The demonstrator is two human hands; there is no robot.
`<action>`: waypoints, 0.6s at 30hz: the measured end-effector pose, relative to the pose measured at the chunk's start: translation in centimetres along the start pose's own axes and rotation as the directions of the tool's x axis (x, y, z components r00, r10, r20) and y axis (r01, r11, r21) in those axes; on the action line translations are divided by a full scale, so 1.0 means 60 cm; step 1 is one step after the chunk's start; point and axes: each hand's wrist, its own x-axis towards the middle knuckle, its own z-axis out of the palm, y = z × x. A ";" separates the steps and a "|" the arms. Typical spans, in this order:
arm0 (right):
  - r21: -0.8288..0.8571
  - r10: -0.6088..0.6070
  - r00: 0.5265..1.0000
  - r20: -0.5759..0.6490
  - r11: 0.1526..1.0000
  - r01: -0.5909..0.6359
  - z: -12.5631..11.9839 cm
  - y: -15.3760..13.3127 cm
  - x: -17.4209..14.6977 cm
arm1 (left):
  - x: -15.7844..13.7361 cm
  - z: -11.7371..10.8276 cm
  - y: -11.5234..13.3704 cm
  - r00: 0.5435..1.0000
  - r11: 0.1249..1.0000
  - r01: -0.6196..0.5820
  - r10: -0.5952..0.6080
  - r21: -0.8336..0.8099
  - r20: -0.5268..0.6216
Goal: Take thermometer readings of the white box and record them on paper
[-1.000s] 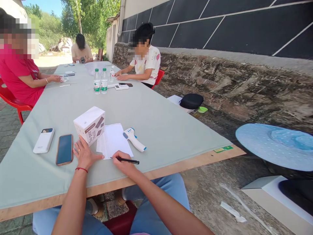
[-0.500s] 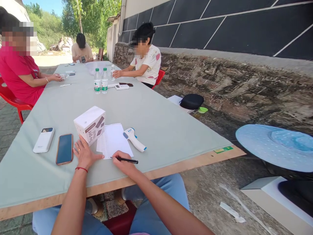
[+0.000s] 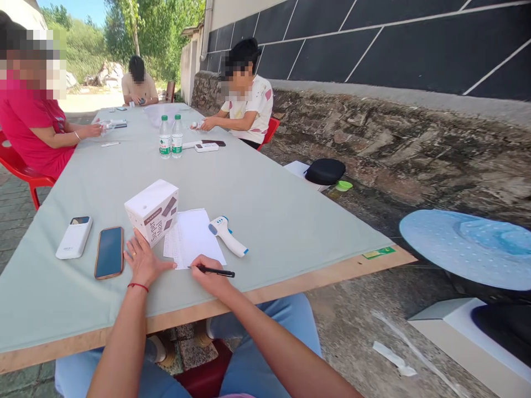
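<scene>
My right hand (image 3: 211, 278) grips a black pen (image 3: 216, 271), its tip at the lower edge of a white sheet of paper (image 3: 197, 235) with small writing down its left side. My left hand (image 3: 145, 261) lies open on the table, fingers spread, against the lower part of a white box (image 3: 152, 211) printed "Super Meal". The thumb reaches toward the paper's lower left corner. Just left of this hand is a phone (image 3: 109, 252) in a brown case. A white and blue infrared thermometer (image 3: 229, 236) rests at the paper's right edge.
A white power bank (image 3: 74, 237) lies left of the phone. Two water bottles (image 3: 165, 141) stand farther up the grey-green table (image 3: 290, 232). Three people sit around the far part. To the right are a blue hat (image 3: 468, 249) and a white box (image 3: 468, 331).
My hands, the pen and the paper stay in place. The person on the far right has tipped over the bottle they hold. The person on the left has raised their hands slightly.
</scene>
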 end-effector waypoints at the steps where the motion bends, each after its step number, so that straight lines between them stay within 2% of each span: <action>1: 0.000 -0.004 1.000 0.000 1.000 0.004 0.000 0.000 0.000 | 0.000 0.001 -0.001 1.000 1.000 -0.002 0.002 -0.003 0.000; 11: 0.011 0.008 0.999 -0.047 1.000 -0.008 0.000 0.001 0.000 | 0.003 0.006 -0.007 0.999 0.999 -0.028 0.027 -0.046 -0.024; 15: 0.003 -0.003 1.000 -0.027 1.000 0.003 0.002 0.003 -0.001 | 0.003 0.007 -0.006 0.999 0.998 -0.031 0.029 -0.056 -0.029; 18: 0.052 0.004 0.994 -0.111 0.999 0.002 0.002 0.005 -0.003 | 0.001 0.004 -0.004 1.000 0.999 -0.018 0.017 -0.047 -0.024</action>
